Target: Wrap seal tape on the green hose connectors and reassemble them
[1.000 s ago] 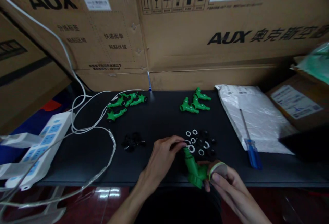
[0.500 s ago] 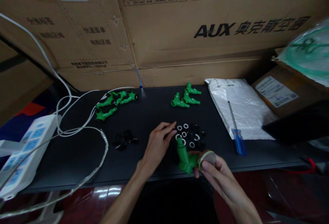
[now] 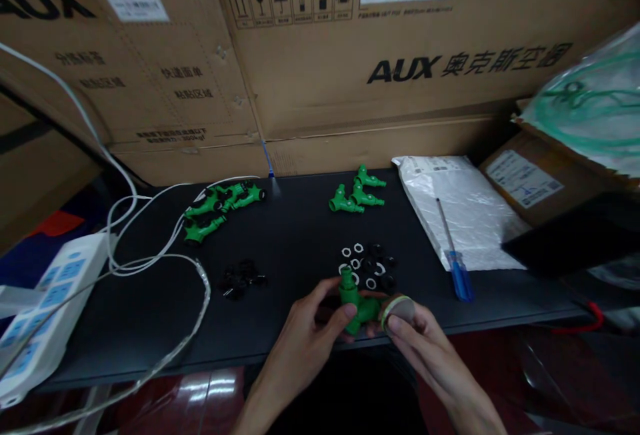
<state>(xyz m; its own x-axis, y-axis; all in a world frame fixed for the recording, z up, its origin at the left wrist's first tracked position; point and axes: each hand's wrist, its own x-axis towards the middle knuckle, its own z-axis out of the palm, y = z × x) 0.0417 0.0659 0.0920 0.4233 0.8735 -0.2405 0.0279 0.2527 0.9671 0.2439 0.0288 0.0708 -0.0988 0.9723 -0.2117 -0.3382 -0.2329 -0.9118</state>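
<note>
My left hand [image 3: 311, 328] is closed round a green Y-shaped pipe fitting [image 3: 369, 310], its thumb pressed on the near side. The fitting's ribbed spout points up and away. At its right end, my right hand [image 3: 425, 338] grips a round grey-faced disc with a yellow-green rim [image 3: 400, 310]. Whether the disc is joined to the fitting I cannot tell. Just beyond my hands lie several white nuts and rings [image 3: 355, 264] among black round parts [image 3: 376, 250].
More green fittings [image 3: 346, 202] stand at the back; others with black parts [image 3: 205, 224] lie left. Small black pieces [image 3: 243, 280] are nearer. A blue-handled screwdriver [image 3: 460, 275] rests partly on a white mailer [image 3: 465, 208]. Cables and a power strip [image 3: 55, 315] occupy the left.
My left hand has come down from beside the white nuts and taken hold of the green fitting. My right hand stays on the disc. The view has shifted slightly.
</note>
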